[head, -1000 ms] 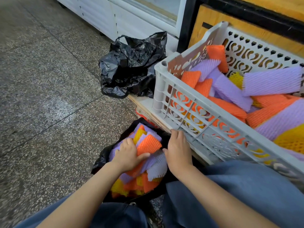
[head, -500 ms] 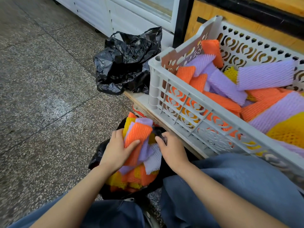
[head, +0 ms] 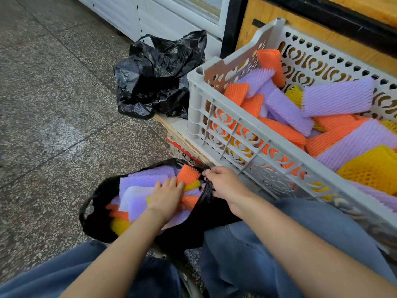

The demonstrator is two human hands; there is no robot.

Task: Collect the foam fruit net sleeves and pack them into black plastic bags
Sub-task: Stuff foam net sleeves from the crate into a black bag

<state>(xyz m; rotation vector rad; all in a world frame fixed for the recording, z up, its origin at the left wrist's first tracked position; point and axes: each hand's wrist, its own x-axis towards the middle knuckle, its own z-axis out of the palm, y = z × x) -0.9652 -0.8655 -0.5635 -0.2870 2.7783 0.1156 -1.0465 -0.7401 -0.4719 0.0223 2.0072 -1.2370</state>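
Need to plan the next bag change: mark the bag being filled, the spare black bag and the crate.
bag being filled (head: 96, 226), head view, its black lower-left wall.
spare black bag (head: 156, 78), head view, middle of the crumpled plastic.
crate (head: 194, 108), head view, near-left corner post.

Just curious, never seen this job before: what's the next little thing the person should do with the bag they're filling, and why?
Probably press the foam sleeves deeper with the flat left hand while the right hand pinches and lifts the black bag by its rim. The pile sits near the rim, and the crate holds many more.
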